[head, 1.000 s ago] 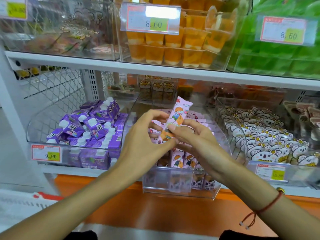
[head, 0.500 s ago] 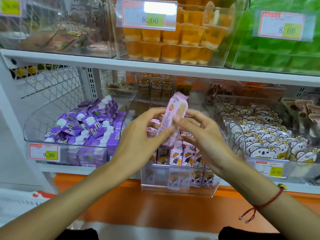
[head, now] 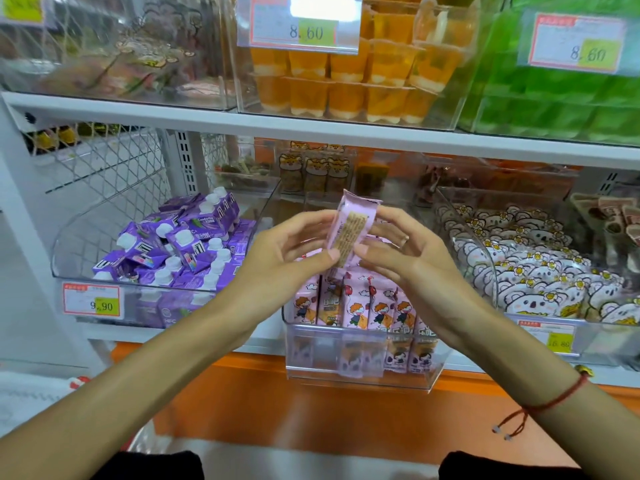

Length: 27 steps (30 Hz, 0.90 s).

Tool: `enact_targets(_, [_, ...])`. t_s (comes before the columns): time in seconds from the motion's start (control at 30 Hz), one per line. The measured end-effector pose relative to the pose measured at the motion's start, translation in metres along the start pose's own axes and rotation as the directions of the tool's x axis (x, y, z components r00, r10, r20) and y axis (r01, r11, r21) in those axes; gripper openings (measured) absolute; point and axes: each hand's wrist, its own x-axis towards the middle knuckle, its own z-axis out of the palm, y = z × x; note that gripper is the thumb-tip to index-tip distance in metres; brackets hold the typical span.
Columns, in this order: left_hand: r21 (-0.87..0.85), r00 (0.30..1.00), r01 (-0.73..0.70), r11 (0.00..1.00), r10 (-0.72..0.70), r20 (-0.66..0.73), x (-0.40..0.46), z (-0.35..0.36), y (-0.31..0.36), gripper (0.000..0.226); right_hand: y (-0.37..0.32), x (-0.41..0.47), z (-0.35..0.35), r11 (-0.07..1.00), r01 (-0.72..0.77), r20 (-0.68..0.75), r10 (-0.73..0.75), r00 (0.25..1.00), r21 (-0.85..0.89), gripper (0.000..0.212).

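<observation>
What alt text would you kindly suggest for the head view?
The left hand and right hand hold a pink packet, text side to the camera, over a clear bin of like packets. Purple cartons lie to its left.

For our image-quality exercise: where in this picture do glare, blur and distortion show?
Head view: white glare blanks the top of the middle price tag; print on the pink packet is too soft to read; wide-angle skew slants the shelf edge and leans the left upright.

Bright even store light; glare on top price tag [head: 304, 20]; edges bowed, softly blurred.
</observation>
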Motion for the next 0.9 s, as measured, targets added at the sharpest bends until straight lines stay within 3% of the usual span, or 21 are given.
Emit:
enact_targets(0.23, [-0.041, 0.999, 0.017, 0.999, -0.018, -0.03, -0.001, 0.003, -0.001, 0.041, 0.002, 0.001, 0.0, 0.998, 0.058, -0.021, -0.059, 0.998, -0.012, 0.046])
enact_targets(0.37, [-0.193, 0.982, 0.018, 0.981, -0.054, -0.182, 0.0, 0.008, 0.001, 0.037, 0.001, -0.004, 0.005, 0.992, 0.104, -0.011, -0.105, 0.994, -0.074, 0.057])
enact_targets(0.53, [-0.254, 0.962, -0.015, 0.967, -0.055, -0.267, -0.001, 0.009, 0.007, 0.062, 0.0, -0.006, 0.014, 0.964, 0.218, -0.025, -0.224, 0.974, -0.15, 0.034])
enact_targets(0.63, [-0.207, 0.961, -0.081, 0.975, 0.022, -0.275, 0.002, 0.003, 0.009, 0.078, -0.002, -0.002, 0.009, 0.993, 0.117, -0.017, -0.117, 0.993, -0.024, 0.021])
enact_targets(0.7, [-0.162, 0.976, -0.11, 0.981, 0.076, -0.203, 0.002, -0.001, 0.011, 0.082, -0.002, 0.001, 0.004, 0.999, 0.043, -0.011, -0.043, 0.999, 0.023, 0.021])
enact_targets(0.9, [0.108, 0.961, -0.224, 0.968, 0.238, -0.143, -0.003, 0.0, 0.014, 0.039, 0.004, 0.005, -0.003, 0.954, -0.159, 0.04, 0.153, 0.987, 0.253, 0.028])
